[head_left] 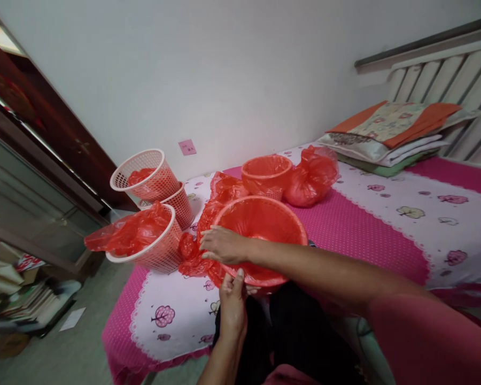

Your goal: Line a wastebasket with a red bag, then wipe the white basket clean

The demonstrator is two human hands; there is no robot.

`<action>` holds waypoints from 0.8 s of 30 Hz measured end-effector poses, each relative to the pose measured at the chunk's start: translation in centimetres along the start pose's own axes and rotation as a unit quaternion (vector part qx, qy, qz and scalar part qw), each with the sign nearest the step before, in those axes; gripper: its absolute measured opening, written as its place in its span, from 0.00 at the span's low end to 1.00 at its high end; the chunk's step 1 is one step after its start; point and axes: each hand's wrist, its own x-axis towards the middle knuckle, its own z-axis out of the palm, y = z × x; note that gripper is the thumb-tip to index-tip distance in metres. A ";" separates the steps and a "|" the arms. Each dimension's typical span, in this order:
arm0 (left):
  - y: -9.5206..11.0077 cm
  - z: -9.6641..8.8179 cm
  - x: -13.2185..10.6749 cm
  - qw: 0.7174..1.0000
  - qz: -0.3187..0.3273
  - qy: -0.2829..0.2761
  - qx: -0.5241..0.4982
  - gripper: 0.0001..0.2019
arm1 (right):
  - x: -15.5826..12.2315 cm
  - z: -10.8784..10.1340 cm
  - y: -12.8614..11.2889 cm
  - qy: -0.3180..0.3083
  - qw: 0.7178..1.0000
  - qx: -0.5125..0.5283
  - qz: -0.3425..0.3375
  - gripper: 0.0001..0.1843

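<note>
A wastebasket (264, 224) lined with a red plastic bag stands tilted in front of me. The bag is folded out over its rim. My left hand (233, 299) grips the near rim, thumb on top and fingers partly hidden below. Across the basket reaches my right arm, and my right hand (224, 244) lies over the left rim with its fingers stretched outward against the red plastic. Loose red bags (208, 230) lie crumpled just left of the basket. Behind it stands a smaller lined basket (266, 174), beside a bulging red bag (312, 176).
At the left, a pale mesh basket (170, 248) leans with red plastic spilling out. Two more baskets, an upper one (160, 179) and a lower one (182, 206), are stacked behind. Folded bedding (401, 128) lies back right on the bed cover (369, 230). A radiator (444, 80) is beyond.
</note>
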 end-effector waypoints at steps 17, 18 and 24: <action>-2.4 -0.5 -2.2 1.000 0.009 0.019 0.018 0.30 | -1.5 -2.9 10.3 -0.044 0.960 -0.053 0.272 0.24; -2.4 -0.5 -2.2 1.000 0.010 0.021 0.016 0.30 | -2.4 -3.1 11.4 -0.038 0.955 -0.030 0.294 0.24; -1.8 -0.2 -1.9 0.999 0.002 0.034 -0.005 0.31 | -9.2 -3.8 15.7 0.154 0.882 0.233 0.380 0.19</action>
